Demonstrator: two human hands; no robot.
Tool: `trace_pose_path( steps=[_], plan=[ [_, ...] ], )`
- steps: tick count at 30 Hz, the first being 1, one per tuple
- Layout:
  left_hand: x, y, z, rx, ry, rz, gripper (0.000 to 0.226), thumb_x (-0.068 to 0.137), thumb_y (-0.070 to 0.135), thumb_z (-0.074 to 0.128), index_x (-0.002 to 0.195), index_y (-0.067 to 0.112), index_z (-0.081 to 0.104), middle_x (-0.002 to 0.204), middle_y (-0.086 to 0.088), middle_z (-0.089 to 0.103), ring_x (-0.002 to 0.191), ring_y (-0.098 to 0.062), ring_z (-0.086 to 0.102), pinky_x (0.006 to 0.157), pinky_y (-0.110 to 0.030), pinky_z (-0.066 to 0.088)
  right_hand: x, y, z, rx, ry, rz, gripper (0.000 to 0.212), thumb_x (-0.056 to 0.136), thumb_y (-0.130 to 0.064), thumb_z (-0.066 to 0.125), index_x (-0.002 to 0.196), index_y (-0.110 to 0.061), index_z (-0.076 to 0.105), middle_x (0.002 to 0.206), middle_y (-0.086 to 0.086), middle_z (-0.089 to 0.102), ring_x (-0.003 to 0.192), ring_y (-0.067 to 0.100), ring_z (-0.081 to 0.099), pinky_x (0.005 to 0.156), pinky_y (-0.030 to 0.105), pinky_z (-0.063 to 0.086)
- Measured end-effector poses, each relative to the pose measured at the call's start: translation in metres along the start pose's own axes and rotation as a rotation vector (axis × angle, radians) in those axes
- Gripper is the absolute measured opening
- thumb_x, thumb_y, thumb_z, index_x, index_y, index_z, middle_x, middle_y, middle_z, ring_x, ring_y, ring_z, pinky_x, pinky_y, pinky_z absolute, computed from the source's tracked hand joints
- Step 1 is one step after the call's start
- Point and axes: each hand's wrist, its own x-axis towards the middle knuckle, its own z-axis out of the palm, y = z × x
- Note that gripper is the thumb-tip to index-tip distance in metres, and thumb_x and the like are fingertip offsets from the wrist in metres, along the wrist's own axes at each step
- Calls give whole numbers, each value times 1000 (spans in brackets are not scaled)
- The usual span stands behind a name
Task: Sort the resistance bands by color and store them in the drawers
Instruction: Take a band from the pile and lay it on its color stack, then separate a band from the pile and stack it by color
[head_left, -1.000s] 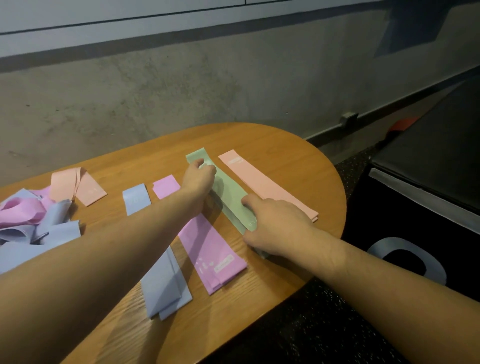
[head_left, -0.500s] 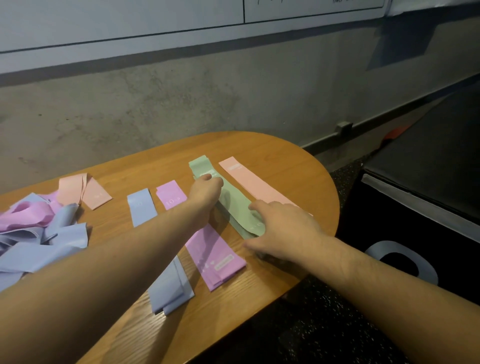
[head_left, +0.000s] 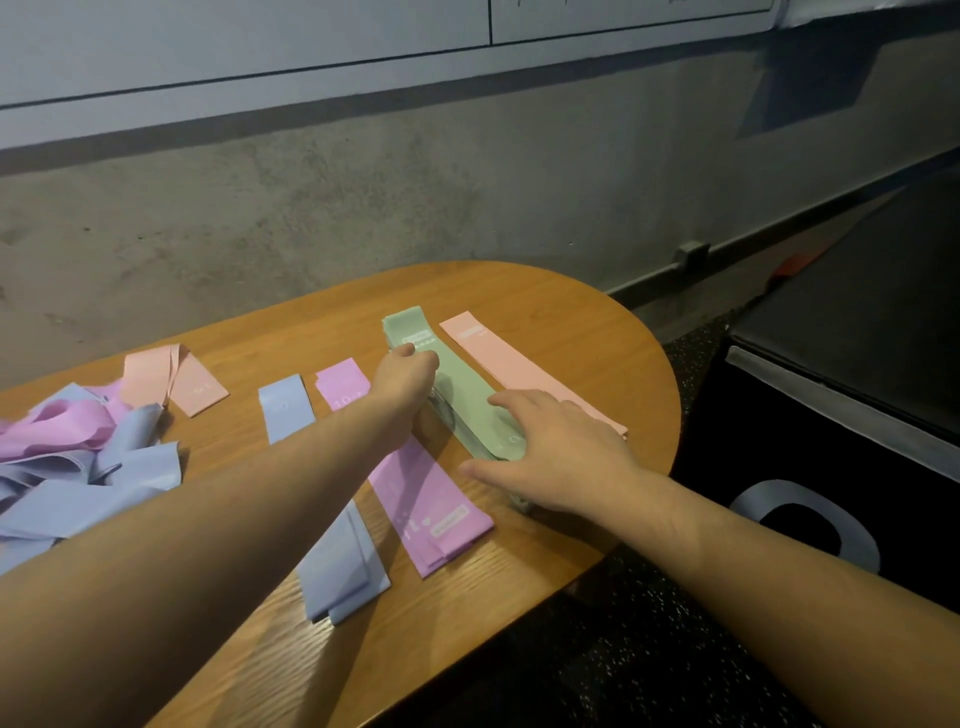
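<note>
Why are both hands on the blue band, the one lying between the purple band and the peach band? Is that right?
Not quite: that band is green, not blue. The head view shows the left hand and right hand on it, between the purple band and peach band.

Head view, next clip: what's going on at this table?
A person is sorting resistance bands by color on a wooden table. Both hands are on the green band stack: the left hand touches its far part, the right hand lies over its near end. Blue, purple and peach stacks lie alongside. An unsorted pile waits at left.
</note>
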Motion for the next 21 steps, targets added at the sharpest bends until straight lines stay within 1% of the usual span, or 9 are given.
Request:
trace_pose_path(
  steps=[3,6,9,12,13,15,17,18,21],
  plan=[
    [0,0,-8,10,4,33,51,99,17,47,150,16,43,150,-5,46,133,-26,45,95,-31,39,-7,0,-11,51,55,-22,90,76,-86,53,151,-41,29,155,-14,38,138,15,40,103,45,44],
    [-3,2,-20,33,12,88,45,99,18,47,144,17,50,138,-4,54,113,-21,50,87,-32,41,-15,-3,-22,121,91,-47,84,80,-80,56,150,-41,31,153,-14,40,137,13,39,104,43,43],
    [-11,-1,-36,87,34,163,37,99,19,49,136,18,56,127,-2,59,106,-17,55,84,-28,43,-20,-12,-26,138,113,-92,73,86,-69,58,149,-39,35,152,-13,41,136,11,39,103,37,41],
    [-26,-7,-61,183,61,268,32,96,18,51,126,20,63,103,2,63,87,-10,57,70,-25,44,-22,-32,-24,184,115,-155,60,93,-57,58,146,-36,40,150,-11,45,135,12,42,104,36,43],
    [-32,-10,-71,227,64,306,31,95,16,51,122,21,65,105,0,65,88,-15,60,70,-26,44,-22,-40,-21,197,118,-181,56,94,-52,59,145,-35,43,148,-10,48,134,12,44,104,35,44],
    [-42,-20,-93,311,61,373,29,93,14,51,116,23,67,121,-4,64,107,-25,61,82,-28,45,-19,-59,-15,219,121,-234,50,95,-43,61,142,-31,49,145,-8,52,132,13,48,105,31,43],
    [-54,-33,-118,371,41,436,26,94,12,52,112,24,66,126,2,63,118,-19,58,95,-29,44,-16,-80,-7,250,108,-287,46,94,-37,63,138,-27,54,139,-5,58,128,12,52,107,31,42],
    [-61,-40,-130,405,36,472,25,94,11,53,111,24,66,123,5,62,117,-15,57,97,-29,43,-14,-90,-2,268,100,-314,44,94,-35,64,136,-26,56,136,-4,60,124,12,54,107,32,43],
    [-79,-69,-170,516,74,548,24,93,8,56,106,27,65,109,11,61,95,-9,55,92,-29,43,-12,-121,12,292,54,-362,38,94,-31,64,132,-26,60,131,-6,63,117,8,56,101,29,43]
  ],
)
